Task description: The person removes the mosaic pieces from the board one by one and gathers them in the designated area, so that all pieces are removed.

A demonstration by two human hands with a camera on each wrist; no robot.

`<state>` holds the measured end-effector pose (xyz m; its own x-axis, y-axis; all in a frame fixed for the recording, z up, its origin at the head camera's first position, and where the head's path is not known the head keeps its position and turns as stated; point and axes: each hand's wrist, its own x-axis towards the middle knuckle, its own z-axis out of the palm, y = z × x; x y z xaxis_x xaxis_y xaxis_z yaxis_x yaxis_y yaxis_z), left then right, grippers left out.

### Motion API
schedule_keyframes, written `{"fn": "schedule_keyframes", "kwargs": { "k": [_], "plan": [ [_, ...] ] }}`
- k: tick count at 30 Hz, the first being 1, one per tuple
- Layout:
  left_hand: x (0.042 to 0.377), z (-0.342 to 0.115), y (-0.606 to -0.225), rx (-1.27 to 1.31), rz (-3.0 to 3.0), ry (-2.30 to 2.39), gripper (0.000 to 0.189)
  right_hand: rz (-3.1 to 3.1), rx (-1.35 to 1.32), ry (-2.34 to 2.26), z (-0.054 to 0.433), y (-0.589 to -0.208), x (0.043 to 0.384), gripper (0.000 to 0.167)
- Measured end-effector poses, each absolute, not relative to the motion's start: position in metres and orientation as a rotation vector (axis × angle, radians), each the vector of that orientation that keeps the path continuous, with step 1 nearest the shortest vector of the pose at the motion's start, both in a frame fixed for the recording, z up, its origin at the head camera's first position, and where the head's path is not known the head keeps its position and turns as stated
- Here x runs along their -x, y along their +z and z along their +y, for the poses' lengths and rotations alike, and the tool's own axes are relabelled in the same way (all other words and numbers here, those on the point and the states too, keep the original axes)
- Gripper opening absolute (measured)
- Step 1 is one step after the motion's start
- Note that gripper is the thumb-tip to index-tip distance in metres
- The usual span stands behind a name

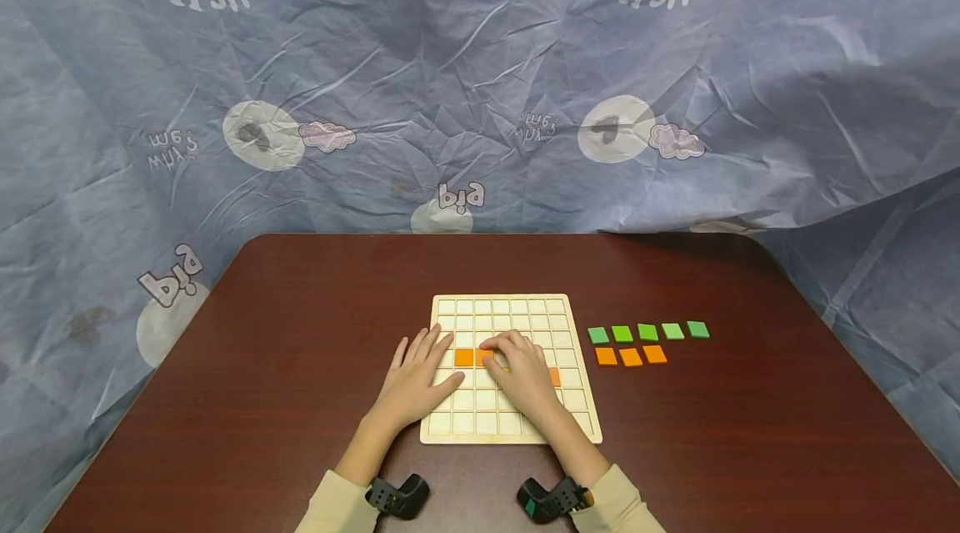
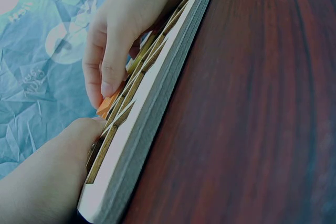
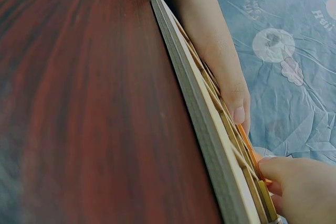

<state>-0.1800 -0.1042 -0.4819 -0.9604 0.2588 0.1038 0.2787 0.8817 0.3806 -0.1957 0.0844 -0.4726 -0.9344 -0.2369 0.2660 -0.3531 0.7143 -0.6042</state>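
A pale wooden grid board [image 1: 487, 426] lies on the table. My left hand [image 1: 411, 387] rests with fingers spread over its left side. My right hand [image 1: 527, 374] pinches an orange square tile [image 1: 484, 357] between thumb and index finger, right at a grid cell. In the left wrist view this orange tile [image 2: 106, 105] is tilted, one edge raised. Another orange tile [image 1: 463, 358] sits in the cell just left of it. A yellow tile [image 3: 266, 200] lies under my right hand, mostly hidden from above. Right of that hand, a lighter orange tile [image 1: 555, 376] is partly covered.
Right of the board, several green tiles [image 1: 647, 332] form a row, with three orange tiles [image 1: 631, 358] in front of them. The dark red-brown table [image 1: 300, 333] extends around the board. A printed grey-blue cloth [image 1: 420, 99] hangs behind it.
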Motion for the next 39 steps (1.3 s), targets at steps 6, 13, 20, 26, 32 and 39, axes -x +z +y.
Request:
{"fn": "schedule_keyframes", "kwargs": {
  "k": [6,13,20,26,32,39],
  "plan": [
    [0.1798,-0.1042,-0.4812,0.430,-2.994,-0.612,0.067,-2.740,-0.475,1.036,0.0840,-0.4727,0.1961,0.015],
    [0.1802,-0.1038,-0.4802,0.426,-2.996,-0.616,0.066,-2.724,-0.484,1.060,0.0840,-0.4730,0.1971,0.013],
    [0.1811,-0.1041,-0.4809,0.423,-2.993,-0.616,0.066,-2.732,-0.483,1.029,0.0831,-0.4720,0.1984,0.011],
    [0.1813,-0.1039,-0.4806,0.428,-2.986,-0.625,0.067,-2.744,-0.493,0.985,0.0833,-0.4713,0.1985,0.011],
    [0.1806,-0.1036,-0.4795,0.426,-2.996,-0.641,0.067,-2.720,-0.512,0.976,0.0844,-0.4717,0.1989,0.011],
    [0.1800,-0.1037,-0.4796,0.425,-2.994,-0.636,0.067,-2.721,-0.520,0.992,0.0839,-0.4717,0.1985,0.009]
  ]
}}
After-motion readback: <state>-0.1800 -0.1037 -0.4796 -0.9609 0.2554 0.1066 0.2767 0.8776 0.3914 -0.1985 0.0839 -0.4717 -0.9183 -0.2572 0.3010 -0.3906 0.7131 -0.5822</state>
